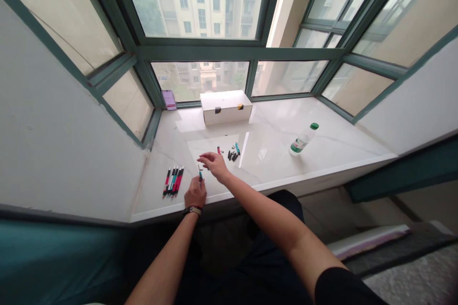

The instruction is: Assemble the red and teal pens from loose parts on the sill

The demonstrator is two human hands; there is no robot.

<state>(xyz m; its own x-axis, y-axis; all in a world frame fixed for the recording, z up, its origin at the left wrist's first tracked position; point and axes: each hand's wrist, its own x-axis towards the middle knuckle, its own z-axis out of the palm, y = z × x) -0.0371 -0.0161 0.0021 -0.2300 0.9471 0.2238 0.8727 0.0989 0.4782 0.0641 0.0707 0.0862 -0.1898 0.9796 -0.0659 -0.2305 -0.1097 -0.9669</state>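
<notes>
Head view: on the marble windowsill (332, 150), pens (173, 181) lay side by side at near left, seemingly kept together apart from the loose parts. My left grip (195, 192) was nearly closed, pinching a slim teal pen part (201, 174) upright, clear of the stone. My right grip (213, 165) hung open just beside it, holding nothing. Farther right lay small black pen parts (233, 153), then a plastic water bottle (302, 139).

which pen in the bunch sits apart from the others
The red pen at far left: a gap parts it from the other pens, bunched together.
</notes>
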